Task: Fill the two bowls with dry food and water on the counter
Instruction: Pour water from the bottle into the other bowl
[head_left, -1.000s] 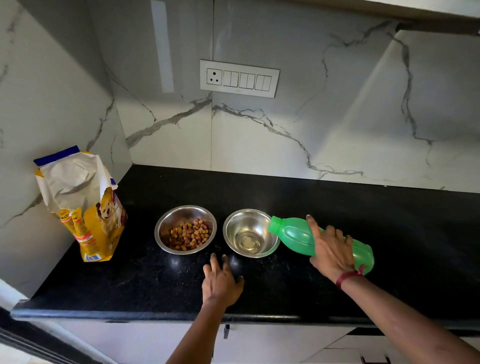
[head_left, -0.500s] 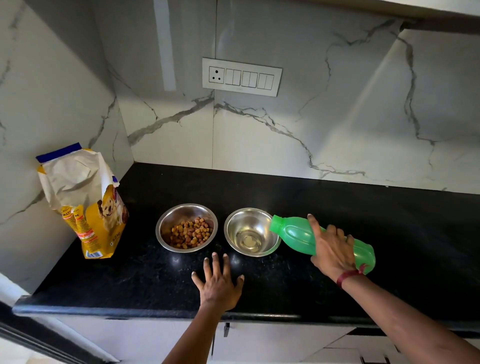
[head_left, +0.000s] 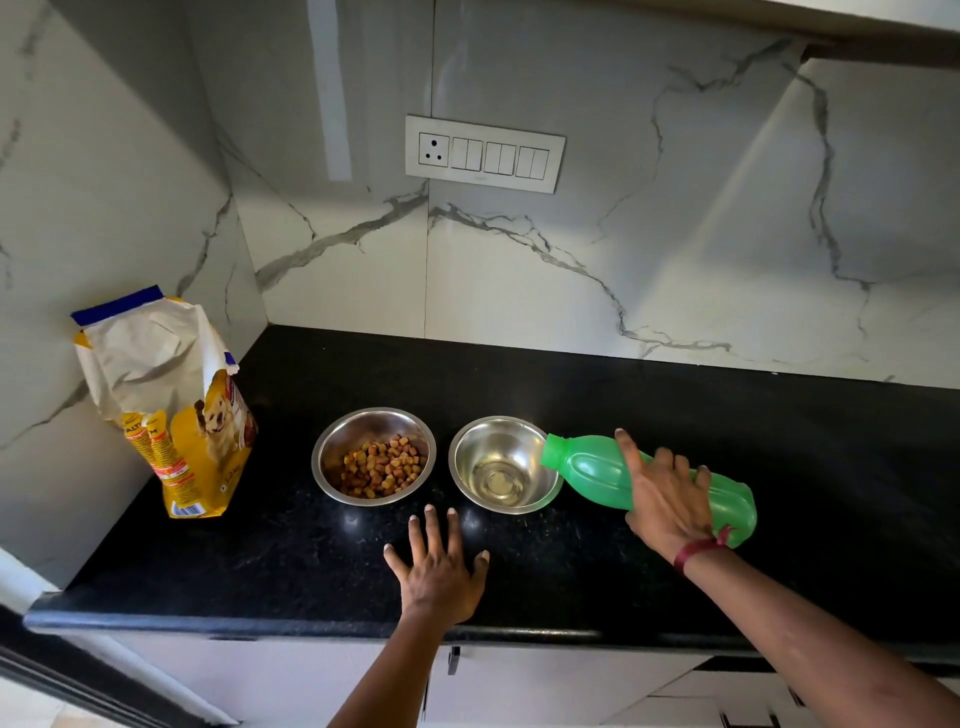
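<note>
Two steel bowls stand side by side on the black counter (head_left: 779, 426). The left bowl (head_left: 332, 447) holds brown kibble (head_left: 382, 466). The right bowl (head_left: 470, 457) has a little water at its bottom. My right hand (head_left: 667, 496) grips a green plastic bottle (head_left: 587, 467), tipped nearly flat with its mouth over the right bowl's rim. My left hand (head_left: 439, 566) rests flat on the counter in front of the bowls, fingers spread.
A yellow dog-food bag (head_left: 171, 405) stands open at the counter's left end against the marble wall. A switch panel (head_left: 483, 153) sits on the backsplash. The counter's front edge runs just below my left hand, with cabinet fronts underneath.
My left hand has spread its fingers wider on the counter. The bottle stays tipped over the right bowl in my right hand.
</note>
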